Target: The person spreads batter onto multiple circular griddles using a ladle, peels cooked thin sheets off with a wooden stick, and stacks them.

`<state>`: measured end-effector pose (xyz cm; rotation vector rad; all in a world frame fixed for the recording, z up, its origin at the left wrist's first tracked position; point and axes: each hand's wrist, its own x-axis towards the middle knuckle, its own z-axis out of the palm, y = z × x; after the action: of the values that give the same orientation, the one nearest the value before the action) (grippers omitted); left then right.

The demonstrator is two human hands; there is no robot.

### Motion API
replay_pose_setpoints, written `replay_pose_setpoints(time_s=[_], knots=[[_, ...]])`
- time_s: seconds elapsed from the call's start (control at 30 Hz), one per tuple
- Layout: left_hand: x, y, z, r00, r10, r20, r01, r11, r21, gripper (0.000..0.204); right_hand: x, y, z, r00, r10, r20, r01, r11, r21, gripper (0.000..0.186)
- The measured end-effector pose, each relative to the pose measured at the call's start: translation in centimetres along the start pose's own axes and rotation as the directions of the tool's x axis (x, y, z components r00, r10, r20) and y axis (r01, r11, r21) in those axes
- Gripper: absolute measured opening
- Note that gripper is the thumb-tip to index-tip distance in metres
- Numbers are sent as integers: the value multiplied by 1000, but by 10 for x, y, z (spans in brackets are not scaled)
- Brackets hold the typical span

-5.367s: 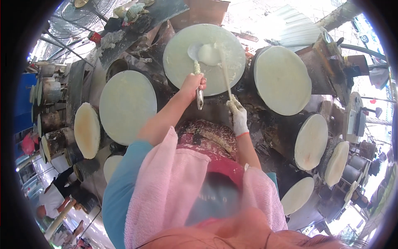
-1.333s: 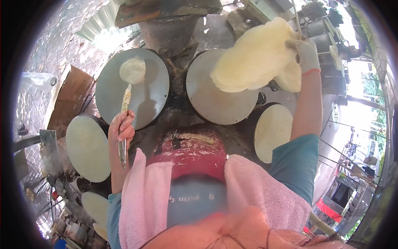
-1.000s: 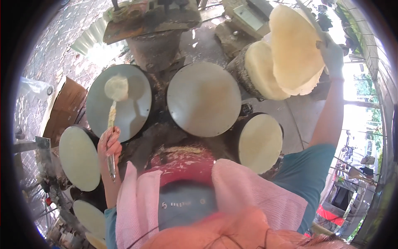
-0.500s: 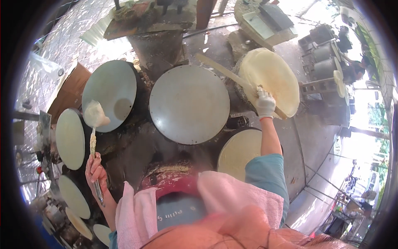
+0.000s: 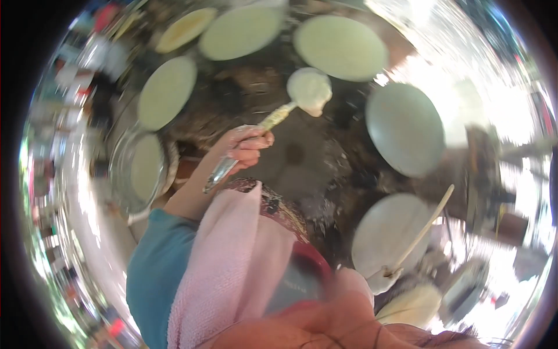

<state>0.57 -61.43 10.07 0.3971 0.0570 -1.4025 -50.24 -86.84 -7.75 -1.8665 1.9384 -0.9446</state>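
Note:
My left hand (image 5: 249, 146), bare and smeared with batter, is closed round the handle of a ladle (image 5: 278, 116). A lump of wet pale batter (image 5: 310, 90) fills the ladle's head and hangs over its side. It is held above the dark ground between the round griddles. At the lower right, my right hand (image 5: 382, 282) in a white glove is closed on a long thin wooden stick (image 5: 427, 225), which slants up across a grey griddle (image 5: 381, 230). Beside that hand lies a pale round flatbread (image 5: 414, 305), partly hidden by my shoulder.
A grey-blue griddle (image 5: 405, 130) stands at the right. Pale-coated griddles (image 5: 340, 47), (image 5: 241, 33), (image 5: 167, 93) curve round the far side and left, with a browner round (image 5: 186, 29) farther off. A clear-walled round basin (image 5: 119, 180) is at my left.
The view has swung left and is blurred, so the griddles appear farther right. My left hand still holds the ladle; my right hand keeps the stick, now low at the right edge of my body.

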Motion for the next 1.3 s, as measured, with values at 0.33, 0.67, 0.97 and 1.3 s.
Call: replay_pose_setpoints(time_s=[0.33,0.67,0.97,1.3], knots=[[-355,43,-127,650,643,-406,-660,742,118,28,-243,-313,125,397,-413,820,27,898,439,54],[-546,62,-448,313,943,111,858,-331,394,11,-455,-423,174,-144,-420,896,414,797,440,57],[-556,59,-601,263,961,-80,864,-198,464,18,-499,-433,182,-152,-347,925,425,822,378,58],[-529,-34,-429,592,116,-798,-376,915,-147,37,-519,-400,151,-474,-87,876,600,697,393,48]])
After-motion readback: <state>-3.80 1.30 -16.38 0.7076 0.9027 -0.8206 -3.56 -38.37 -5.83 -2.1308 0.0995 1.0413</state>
